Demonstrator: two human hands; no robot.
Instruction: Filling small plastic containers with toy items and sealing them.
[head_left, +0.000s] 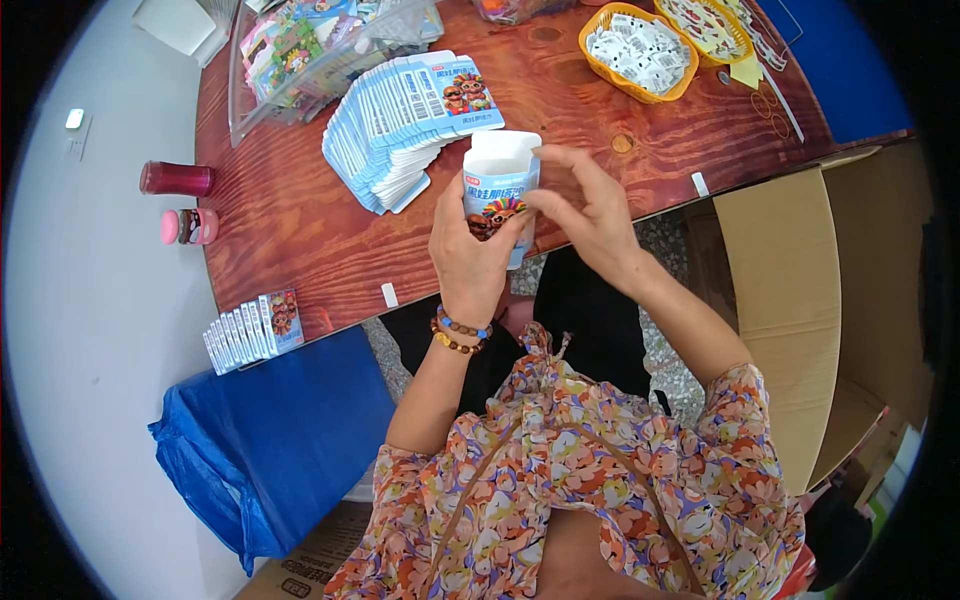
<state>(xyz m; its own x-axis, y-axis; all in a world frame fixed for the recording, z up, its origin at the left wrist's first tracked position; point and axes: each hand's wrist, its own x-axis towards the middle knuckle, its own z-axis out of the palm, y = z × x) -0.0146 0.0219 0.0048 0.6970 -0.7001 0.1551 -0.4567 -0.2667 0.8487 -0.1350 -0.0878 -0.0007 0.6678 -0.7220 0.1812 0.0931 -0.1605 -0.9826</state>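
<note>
My left hand [472,240] is wrapped round a small light-blue carton [490,185] with cartoon figures on its front. The carton is held upright at the table's near edge, and its white top flap stands raised. My right hand [592,205] is at the carton's right side, its thumb by the front face and its index finger by the raised flap, with a gap between them. Just beyond my hands, a fanned stack of flat, unfolded cartons [400,115] in the same design lies on the reddish wooden table [330,240].
Filled cartons [250,330] stand in a row at the left table corner. A clear plastic bin [330,75] of colourful packets sits at the back. Yellow baskets [640,95] hold small white packets and cards. A red jar [178,178] stands left; a large cardboard box [785,300] is at right.
</note>
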